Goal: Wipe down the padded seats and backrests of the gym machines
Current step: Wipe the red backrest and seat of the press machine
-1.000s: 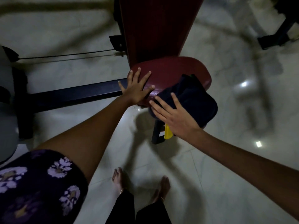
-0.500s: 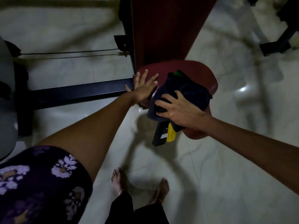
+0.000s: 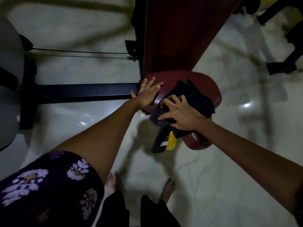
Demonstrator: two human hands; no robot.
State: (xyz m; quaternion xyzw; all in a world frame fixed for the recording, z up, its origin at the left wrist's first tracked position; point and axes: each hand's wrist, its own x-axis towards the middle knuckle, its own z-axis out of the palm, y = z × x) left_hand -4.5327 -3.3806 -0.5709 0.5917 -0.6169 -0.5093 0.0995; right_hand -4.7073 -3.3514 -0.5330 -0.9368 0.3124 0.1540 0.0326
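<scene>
A dark red padded seat (image 3: 205,86) sits low in the middle of the head view, with its dark red backrest (image 3: 177,33) rising behind it. A dark blue cloth (image 3: 195,99) lies bunched on the seat. My right hand (image 3: 178,112) presses down on the cloth, fingers spread and bent into it. My left hand (image 3: 148,93) lies flat on the seat's left edge with straight fingers.
A black frame bar (image 3: 82,94) runs left from the seat to a grey machine part (image 3: 8,89). Two cables (image 3: 78,54) stretch above it. A black post with a yellow tag (image 3: 170,142) stands under the seat. Another machine's feet (image 3: 282,66) are at the upper right.
My right hand has dragged the cloth toward the seat's near left side, and its fingers now dig into the fabric. My left hand has stayed on the seat's left edge.
</scene>
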